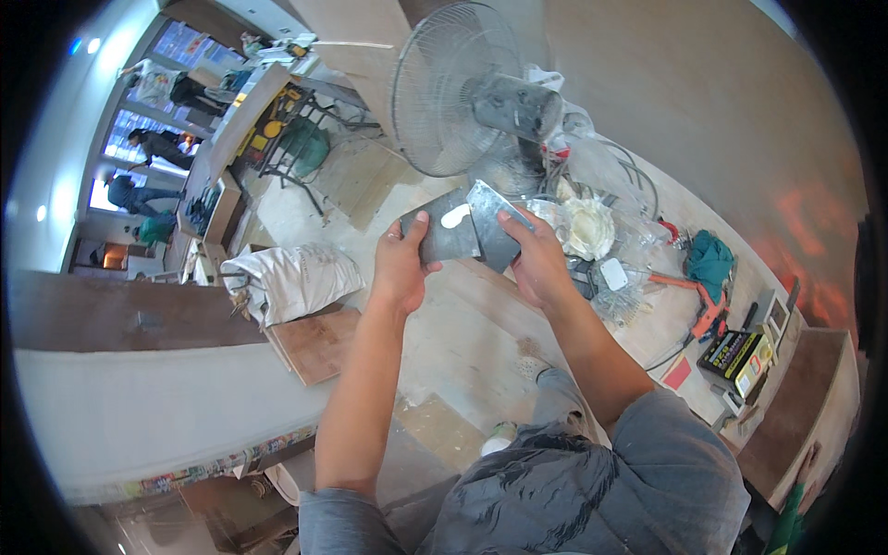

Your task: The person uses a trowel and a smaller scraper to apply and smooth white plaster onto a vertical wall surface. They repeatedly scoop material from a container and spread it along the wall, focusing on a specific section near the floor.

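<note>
In front of my chest my two hands hold flat metal scraper plates. My left hand (pixel 401 264) is closed on a dark grey rectangular plate (pixel 442 242), thumb on top. A white blob of paste (pixel 455 216) lies on this plate near its upper right corner. My right hand (pixel 541 259) grips a second grey plate (pixel 492 239), tilted, with a paler, shiny strip along its upper edge. Its near edge meets or overlaps the right side of the left plate; I cannot tell if they touch.
A dusty fan (pixel 458 92) stands ahead, beside clear plastic bags (pixel 592 231) on a bench. An orange-handled tool (pixel 709 313) and black box (pixel 735 359) lie right. A white sack (pixel 296 277) and a brown board (pixel 319 344) are left. Several people (pixel 159 148) stand far left.
</note>
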Motion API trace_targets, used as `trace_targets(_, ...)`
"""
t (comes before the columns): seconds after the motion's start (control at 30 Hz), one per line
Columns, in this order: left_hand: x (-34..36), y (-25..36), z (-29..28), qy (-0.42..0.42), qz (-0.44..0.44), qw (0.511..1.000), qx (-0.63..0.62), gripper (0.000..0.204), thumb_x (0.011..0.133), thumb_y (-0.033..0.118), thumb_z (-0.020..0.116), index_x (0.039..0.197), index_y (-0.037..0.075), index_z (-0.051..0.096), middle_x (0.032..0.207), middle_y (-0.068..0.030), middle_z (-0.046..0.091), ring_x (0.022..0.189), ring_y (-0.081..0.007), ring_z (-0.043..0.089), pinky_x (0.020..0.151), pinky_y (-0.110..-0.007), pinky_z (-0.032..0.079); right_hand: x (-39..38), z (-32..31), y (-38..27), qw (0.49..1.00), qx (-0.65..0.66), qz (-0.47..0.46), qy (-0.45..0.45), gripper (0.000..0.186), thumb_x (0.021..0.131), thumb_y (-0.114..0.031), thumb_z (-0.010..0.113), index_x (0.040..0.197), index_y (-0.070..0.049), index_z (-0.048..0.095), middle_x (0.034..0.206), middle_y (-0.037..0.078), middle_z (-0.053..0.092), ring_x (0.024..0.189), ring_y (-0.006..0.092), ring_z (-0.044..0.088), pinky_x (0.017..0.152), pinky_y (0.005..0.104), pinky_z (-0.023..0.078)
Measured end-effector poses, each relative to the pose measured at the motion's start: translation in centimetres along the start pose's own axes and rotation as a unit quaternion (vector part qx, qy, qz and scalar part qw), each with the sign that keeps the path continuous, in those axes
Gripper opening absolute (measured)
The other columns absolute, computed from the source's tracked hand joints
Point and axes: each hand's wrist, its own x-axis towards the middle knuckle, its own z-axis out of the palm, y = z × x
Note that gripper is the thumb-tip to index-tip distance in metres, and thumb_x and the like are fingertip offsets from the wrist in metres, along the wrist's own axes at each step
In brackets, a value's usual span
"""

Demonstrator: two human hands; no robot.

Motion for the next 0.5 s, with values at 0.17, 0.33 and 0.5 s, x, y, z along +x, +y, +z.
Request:
trace_targets(0.17, -4.0, 0.1, -1.3, 0.054, 0.089, 0.995, -0.01, 0.029, 0.104, 0.03, 0.062, 0.12, 0.006, 0.057, 0.106, -0.0059, 0.069, 0.087, -0.0154, 0.069, 0.055, -0.031, 0.057, -2.3, 3.3, 1.1, 0.988, -0.079, -0.096, -0.09, 0.048, 0.105, -0.025, 0.06, 0.145, 0.0, 0.054, 0.127, 0.009, 0.065, 0.11, 0.0149, 0.062, 0.095, 0.0308, 0.049)
trace_targets(0.33, -10.2, 0.8, -3.5, 0.13, 0.125, 0.977, -0.114, 0.024, 0.105, 0.026, 0.061, 0.118, 0.007, 0.055, 0.108, -0.0087, 0.069, 0.086, -0.0187, 0.072, 0.055, -0.035, 0.063, -5.8, 6.2, 2.6, 0.857, -0.355, -0.31, -0.21, 0.05, 0.104, -0.022, 0.058, 0.149, -0.002, 0.051, 0.141, 0.015, 0.054, 0.128, 0.0254, 0.054, 0.106, 0.0342, 0.045)
trace_targets(0.5, -19.6, -0.6, -8.3, 0.122, 0.092, 0.956, -0.25, 0.03, 0.103, 0.029, 0.064, 0.122, 0.008, 0.056, 0.109, -0.0068, 0.07, 0.087, -0.0186, 0.073, 0.06, -0.036, 0.064, -10.6, 9.2, 4.3, 0.781, -0.339, -0.373, -0.368, 0.054, 0.09, -0.003, 0.067, 0.143, -0.006, 0.054, 0.142, 0.018, 0.052, 0.132, 0.037, 0.052, 0.108, 0.0429, 0.046)
